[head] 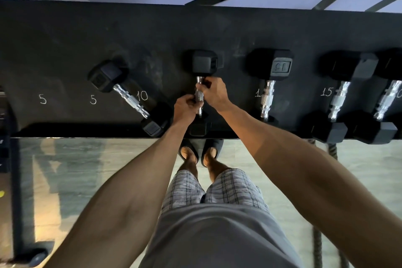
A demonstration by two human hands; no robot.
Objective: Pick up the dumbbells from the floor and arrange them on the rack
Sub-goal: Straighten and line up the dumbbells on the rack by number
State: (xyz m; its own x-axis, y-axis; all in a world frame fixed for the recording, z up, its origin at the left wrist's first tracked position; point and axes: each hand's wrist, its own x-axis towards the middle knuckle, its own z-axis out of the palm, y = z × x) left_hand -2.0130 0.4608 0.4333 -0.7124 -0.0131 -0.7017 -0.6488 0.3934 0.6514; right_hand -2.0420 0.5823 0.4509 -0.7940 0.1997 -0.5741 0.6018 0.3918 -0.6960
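A black rack shelf (65, 35) spans the view, with chalk numbers 5, 5, 10 and 15 written on it. In the middle lies a black hex dumbbell (204, 62) with a chrome handle, pointing away from me. My left hand (186, 109) grips the near part of its handle and my right hand (214, 93) grips the far part. Left of it a second dumbbell (130, 99) lies askew across the 10 mark. To the right a dumbbell marked 15 (269, 85) lies straight.
Two more dumbbells (339, 98) sit side by side at the rack's right end. My feet in black slippers (201, 151) stand on the pale floor (87, 180) under the rack's front edge. A thick rope (331, 149) hangs at the right.
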